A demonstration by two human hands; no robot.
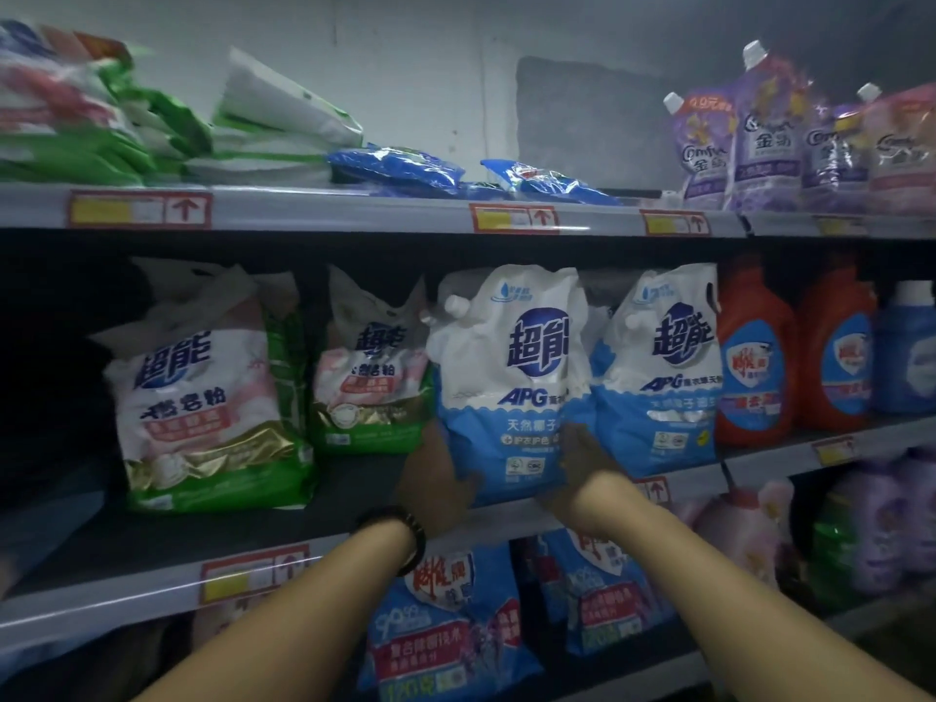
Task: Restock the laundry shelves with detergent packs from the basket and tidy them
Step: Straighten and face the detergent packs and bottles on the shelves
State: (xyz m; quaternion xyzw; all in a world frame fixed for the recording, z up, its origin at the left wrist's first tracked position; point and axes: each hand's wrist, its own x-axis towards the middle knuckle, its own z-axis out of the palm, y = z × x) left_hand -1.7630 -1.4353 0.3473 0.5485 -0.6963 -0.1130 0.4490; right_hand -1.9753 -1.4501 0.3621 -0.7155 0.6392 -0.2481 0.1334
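Placement step is in hand: left hand (438,473) and right hand (582,456) grip the lower sides of the blue-white APG detergent pouch (511,367), upright on the middle shelf (334,524). Next, probably, align it with the neighbouring pouch (663,367), then release.

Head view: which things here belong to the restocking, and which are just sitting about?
In the job: held blue-white pouch, left hand, right hand, middle shelf.
Just about: red bottles, purple pouches, green-white bags.
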